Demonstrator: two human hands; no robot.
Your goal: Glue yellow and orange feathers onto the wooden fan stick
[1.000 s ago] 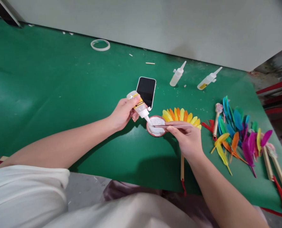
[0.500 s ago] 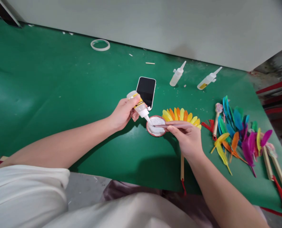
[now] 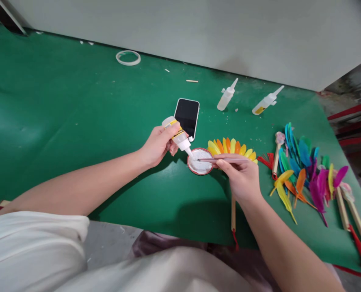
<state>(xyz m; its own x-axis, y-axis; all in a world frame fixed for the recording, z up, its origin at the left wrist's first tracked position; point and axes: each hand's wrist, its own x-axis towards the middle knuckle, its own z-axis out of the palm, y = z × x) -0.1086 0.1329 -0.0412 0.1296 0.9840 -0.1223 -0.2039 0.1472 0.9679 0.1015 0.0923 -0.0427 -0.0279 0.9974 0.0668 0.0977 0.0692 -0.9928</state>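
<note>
A red-rimmed round white disc (image 3: 199,162) is tended by both hands on the green table (image 3: 76,113).
A small white glue bottle with a yellow label (image 3: 178,135) is gripped in the left hand (image 3: 158,142), its nozzle at the disc's left edge; slim pink metal tweezers (image 3: 224,160) are pinched in the right hand (image 3: 243,178), tips over the disc.

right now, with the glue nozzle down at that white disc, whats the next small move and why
Probably a light squeeze of the glue bottle by the left hand: its nozzle is tipped down at the left edge of the white disc, while the right hand holds the tweezers level across it.
</note>
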